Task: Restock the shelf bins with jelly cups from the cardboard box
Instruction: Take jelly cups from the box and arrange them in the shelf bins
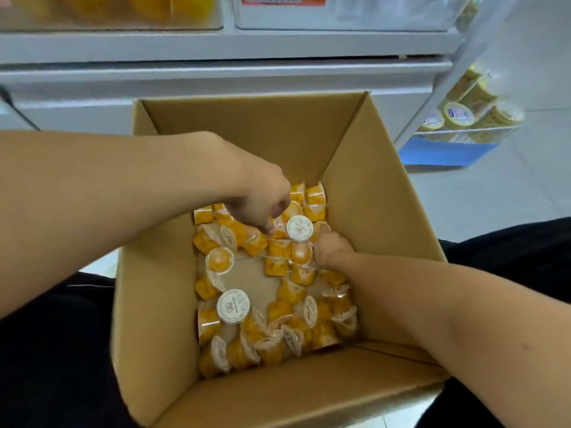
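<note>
Head view: we reach both hands into the cardboard box (380, 193) of jelly cups (275, 304).
Cups look light, smooth, thin plastic with foil lids; best pinched by the rim. Right hand (332, 250) closed among far cups, left hand (265, 199) curled above them; holds unclear. Shelf bins (309, 23) beyond.

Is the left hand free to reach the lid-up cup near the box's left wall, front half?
Probably yes. The left hand is down among the jelly cups at the far end, and the lid-up cup lies uncovered beside bare cardboard box floor, nothing across it.
</note>
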